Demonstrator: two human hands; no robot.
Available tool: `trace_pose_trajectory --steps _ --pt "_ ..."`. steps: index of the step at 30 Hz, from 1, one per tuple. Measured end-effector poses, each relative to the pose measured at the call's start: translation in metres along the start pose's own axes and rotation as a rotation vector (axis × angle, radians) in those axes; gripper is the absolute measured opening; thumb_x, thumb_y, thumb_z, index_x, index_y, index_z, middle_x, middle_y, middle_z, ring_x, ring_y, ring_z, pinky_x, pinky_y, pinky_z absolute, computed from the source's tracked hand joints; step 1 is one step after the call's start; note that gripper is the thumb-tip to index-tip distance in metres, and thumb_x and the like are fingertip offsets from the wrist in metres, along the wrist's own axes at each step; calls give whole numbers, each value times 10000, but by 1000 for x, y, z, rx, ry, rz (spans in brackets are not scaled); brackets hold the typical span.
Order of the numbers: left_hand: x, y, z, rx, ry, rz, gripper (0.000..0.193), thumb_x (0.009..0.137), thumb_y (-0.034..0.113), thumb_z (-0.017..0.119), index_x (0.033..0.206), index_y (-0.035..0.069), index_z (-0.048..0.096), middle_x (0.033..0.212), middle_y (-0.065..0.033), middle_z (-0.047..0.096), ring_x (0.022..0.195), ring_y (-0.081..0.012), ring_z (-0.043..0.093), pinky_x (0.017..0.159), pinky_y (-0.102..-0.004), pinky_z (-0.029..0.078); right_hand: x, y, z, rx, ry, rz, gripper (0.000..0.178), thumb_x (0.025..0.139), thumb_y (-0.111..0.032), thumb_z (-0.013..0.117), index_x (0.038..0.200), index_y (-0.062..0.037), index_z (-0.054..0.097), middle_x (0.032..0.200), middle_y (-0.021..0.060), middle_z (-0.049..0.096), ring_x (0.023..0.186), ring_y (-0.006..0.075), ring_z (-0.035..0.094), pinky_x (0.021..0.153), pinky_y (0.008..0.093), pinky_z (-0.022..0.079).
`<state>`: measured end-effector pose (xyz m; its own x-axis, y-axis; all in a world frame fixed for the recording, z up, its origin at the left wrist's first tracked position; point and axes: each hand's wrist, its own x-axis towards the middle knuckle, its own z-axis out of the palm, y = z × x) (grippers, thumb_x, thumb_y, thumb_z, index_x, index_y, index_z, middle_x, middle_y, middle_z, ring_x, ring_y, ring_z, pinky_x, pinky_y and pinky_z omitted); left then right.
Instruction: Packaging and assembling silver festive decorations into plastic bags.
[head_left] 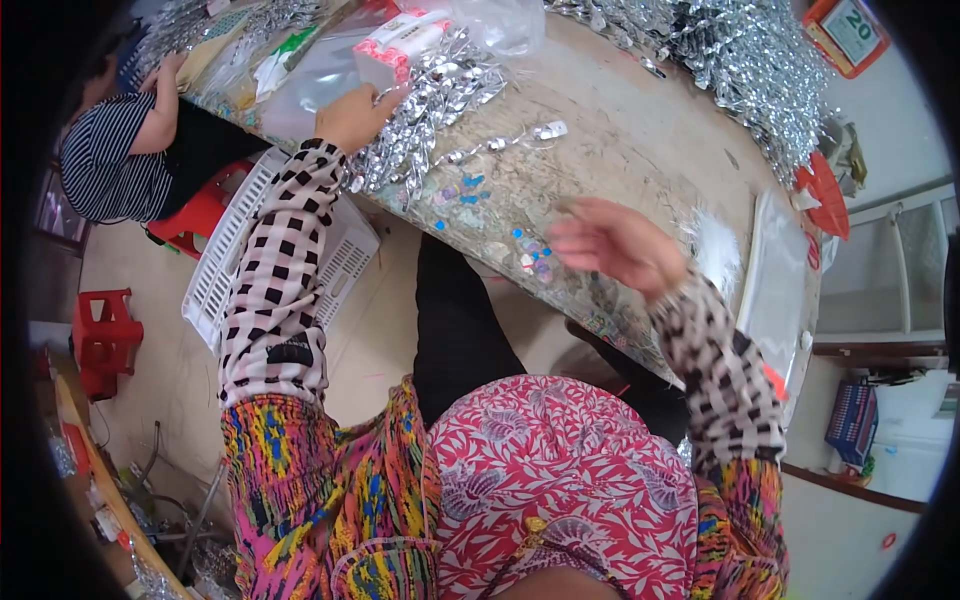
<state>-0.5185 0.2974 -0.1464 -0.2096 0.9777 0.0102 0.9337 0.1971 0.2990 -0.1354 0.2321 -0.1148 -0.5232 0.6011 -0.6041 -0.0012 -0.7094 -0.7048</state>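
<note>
My left hand (352, 118) is at the far left part of the table, its fingers closed at the edge of a bundle of silver foil garland (440, 95). The fingertips are partly hidden in the shiny strands. From this bundle a single silver strand (490, 146) trails right across the tabletop, with a small pale tag at its end. My right hand (615, 245) hovers over the near table edge, slightly blurred, its fingers stretched out and nothing visible in them. Blue and purple sequins (470, 190) lie scattered between the hands.
A big heap of silver garland (745, 75) covers the back right. Pink-and-white packs (400, 45) and clear plastic lie behind my left hand. White fluff (715, 245) lies right. A white basket (345, 265) stands below the table edge; a person in stripes (120, 155) sits left.
</note>
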Motion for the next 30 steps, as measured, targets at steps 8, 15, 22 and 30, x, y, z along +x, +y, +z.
trace_pose_trajectory --steps 8,15,22,30 --pt "27 -28 30 -208 -67 58 837 824 691 471 1207 -49 541 1049 -222 631 963 -309 618 857 -363 451 171 -2 63 -106 13 -30 388 924 -224 574 1174 38 436 998 169 586 909 272 606 797 361 539" --pt "54 1 45 -269 -229 54 773 863 640 448 1154 -67 565 1051 -217 638 998 -335 608 877 -370 443 218 -29 82 -83 23 -201 519 877 -279 650 1223 44 438 953 129 593 831 238 612 749 347 527" --pt "72 32 61 -999 -453 -108 520 923 496 453 1139 34 557 881 -46 583 762 -139 531 707 -277 436 245 -47 87 258 -100 -356 292 887 -91 588 1129 43 496 932 135 628 758 257 654 623 385 566" --pt "-50 119 64 -1169 -433 -291 526 924 526 450 1099 40 544 898 -47 548 764 -149 501 692 -313 436 100 -7 52 209 -138 -222 271 910 -206 595 1062 19 580 872 94 678 694 185 671 583 303 556"
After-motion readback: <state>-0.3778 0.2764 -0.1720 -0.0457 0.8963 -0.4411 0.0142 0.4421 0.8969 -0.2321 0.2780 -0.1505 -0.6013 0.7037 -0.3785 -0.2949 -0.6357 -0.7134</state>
